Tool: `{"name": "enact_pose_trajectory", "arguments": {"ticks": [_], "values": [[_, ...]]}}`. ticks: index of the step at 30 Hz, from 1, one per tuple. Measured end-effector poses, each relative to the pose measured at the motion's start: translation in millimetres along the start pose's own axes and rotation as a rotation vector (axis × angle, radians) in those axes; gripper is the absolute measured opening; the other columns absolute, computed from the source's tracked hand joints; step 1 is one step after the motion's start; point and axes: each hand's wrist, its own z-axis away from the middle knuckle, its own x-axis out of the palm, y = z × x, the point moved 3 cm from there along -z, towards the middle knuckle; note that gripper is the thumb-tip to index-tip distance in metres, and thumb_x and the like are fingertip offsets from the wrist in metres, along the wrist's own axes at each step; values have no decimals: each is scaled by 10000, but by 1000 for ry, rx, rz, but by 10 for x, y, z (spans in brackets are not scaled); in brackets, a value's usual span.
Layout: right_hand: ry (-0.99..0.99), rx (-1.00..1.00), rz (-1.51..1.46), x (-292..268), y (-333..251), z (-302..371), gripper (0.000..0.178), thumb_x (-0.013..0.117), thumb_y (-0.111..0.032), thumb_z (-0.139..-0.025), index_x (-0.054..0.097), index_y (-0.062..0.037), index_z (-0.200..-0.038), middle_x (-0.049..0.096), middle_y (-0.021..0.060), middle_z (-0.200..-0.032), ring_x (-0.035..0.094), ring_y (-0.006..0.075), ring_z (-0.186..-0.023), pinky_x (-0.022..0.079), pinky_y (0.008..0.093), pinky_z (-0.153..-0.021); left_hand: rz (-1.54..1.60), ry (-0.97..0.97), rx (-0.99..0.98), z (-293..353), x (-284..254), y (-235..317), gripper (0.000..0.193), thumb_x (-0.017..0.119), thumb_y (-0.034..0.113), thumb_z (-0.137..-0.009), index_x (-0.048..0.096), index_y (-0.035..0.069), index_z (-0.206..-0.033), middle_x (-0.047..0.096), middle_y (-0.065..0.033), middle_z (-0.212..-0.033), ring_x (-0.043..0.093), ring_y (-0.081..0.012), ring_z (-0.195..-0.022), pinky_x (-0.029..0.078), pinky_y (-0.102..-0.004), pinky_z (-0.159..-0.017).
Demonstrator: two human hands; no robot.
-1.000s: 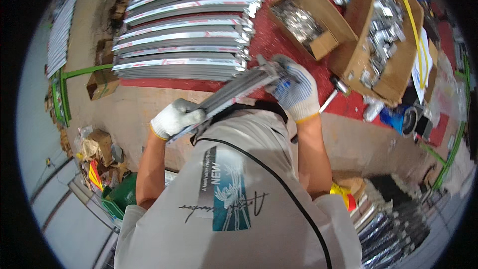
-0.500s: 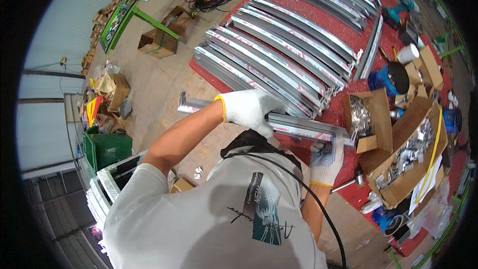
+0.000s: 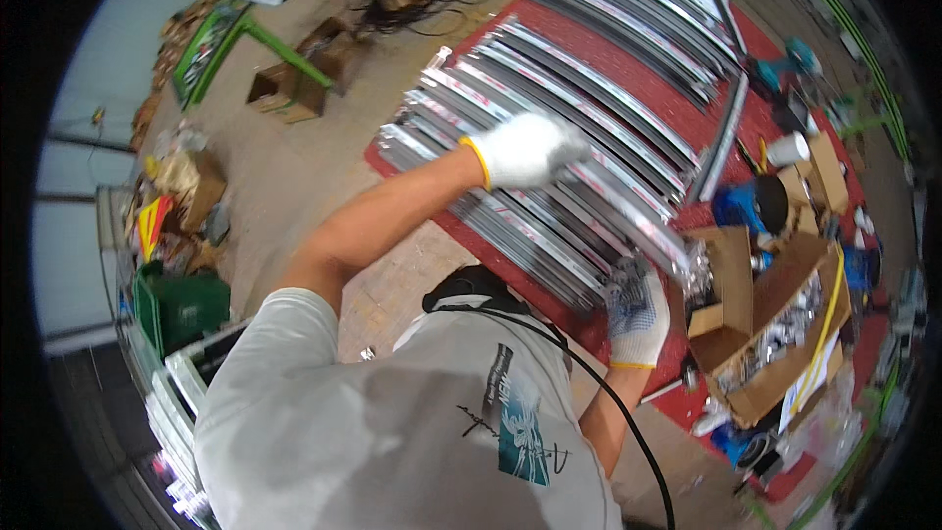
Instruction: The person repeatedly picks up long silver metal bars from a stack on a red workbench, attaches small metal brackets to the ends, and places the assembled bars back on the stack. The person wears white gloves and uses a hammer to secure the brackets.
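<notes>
My left hand [image 3: 530, 150], in a white knit glove with a yellow cuff, is closed on a long silver metal profile [image 3: 633, 213] with printed protective film. The profile slants over a row of similar profiles [image 3: 530, 236] on a red-covered table. My right hand [image 3: 638, 316], in a white glove with blue dots and dark fingertips, is by the near right ends of the row. Its fingers are smeared by motion, so its grip cannot be made out.
A second stack of profiles [image 3: 628, 15] lies at the far side. To the right are an open carton [image 3: 721, 285], a longer carton of metal fittings [image 3: 775, 334], a blue bucket [image 3: 741, 206] and a teal power tool [image 3: 785, 64]. A green bin [image 3: 182, 304] stands left.
The profile that lay close to my body has moved away from me, onto the row. My left hand has moved with it, forward and right; my right hand has shifted slightly downward in view.
</notes>
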Motion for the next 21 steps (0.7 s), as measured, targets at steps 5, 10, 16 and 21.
{"name": "enact_pose_trajectory", "arguments": {"ticks": [5,10,16,21], "values": [[89,-123,-66,-222,-28,358,348,721,-211,-1085,718,5,-1358,782,204,-1224,717,280,-938,613,399,-810,-141,-68,-20,-192,50,-721,439,775,79,-896,736,19,-1329,764,-223,-1283,733,-424,-1190,591,-498,-1056],[298,-212,-86,-339,-42,678,365,746,-210,-1070,707,23,-1348,790,208,-1173,740,262,-873,632,365,-745,-86,-43,19,-236,150,-1039,299,725,66,-913,720,40,-1211,757,-204,-1182,718,-438,-1124,596,-512,-987],[371,-239,-91,-318,94,778,396,746,-224,-1069,693,30,-1368,793,217,-1161,751,258,-848,643,374,-727,-104,-130,-12,-208,340,-1128,308,730,63,-913,734,42,-1220,758,-182,-1235,696,-422,-1190,573,-500,-1048],[349,-222,-90,-300,193,743,372,742,-218,-1068,705,16,-1354,803,201,-1143,766,250,-842,650,375,-717,-104,-160,1,-154,416,-1135,339,736,58,-894,745,48,-1232,765,-177,-1252,704,-414,-1192,578,-500,-1051]]}}
